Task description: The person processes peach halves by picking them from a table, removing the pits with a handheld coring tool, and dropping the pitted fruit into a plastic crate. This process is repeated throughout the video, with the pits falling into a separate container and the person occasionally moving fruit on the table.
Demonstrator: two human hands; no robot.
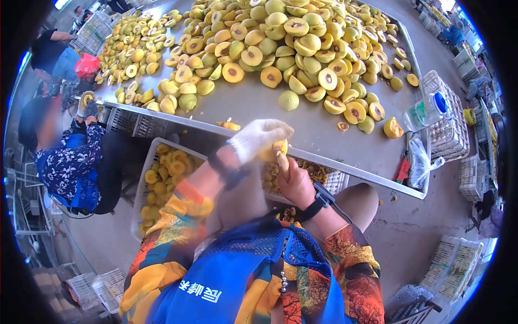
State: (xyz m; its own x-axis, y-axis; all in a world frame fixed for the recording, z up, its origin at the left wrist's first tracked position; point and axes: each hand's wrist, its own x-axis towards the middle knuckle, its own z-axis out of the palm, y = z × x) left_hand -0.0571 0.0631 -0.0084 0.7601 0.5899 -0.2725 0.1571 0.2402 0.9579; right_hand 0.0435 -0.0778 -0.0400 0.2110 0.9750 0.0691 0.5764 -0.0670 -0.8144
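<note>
My left hand (261, 139), in a whitish glove, is closed round a yellow peach half (279, 147) just over the table's near edge. Below it, my bare right hand (298, 186) grips a tool by its wooden handle (283, 163). The tool's upper end meets the peach half, and its tip is hidden there. Beyond my hands, halved peaches (296, 27), many with their stones in, are heaped on the metal table (243, 102). A crate (137, 197) of hollowed yellow halves stands left of my legs. Under my hands, another crate (341, 182) holds dark and yellow scraps.
A clear jar with a blue lid (426, 112), a plastic bag (418, 156) and a red-handled item (402, 170) lie at the table's right corner. A co-worker (70, 156) sits to the left. White crates (448, 121) stand right of the table.
</note>
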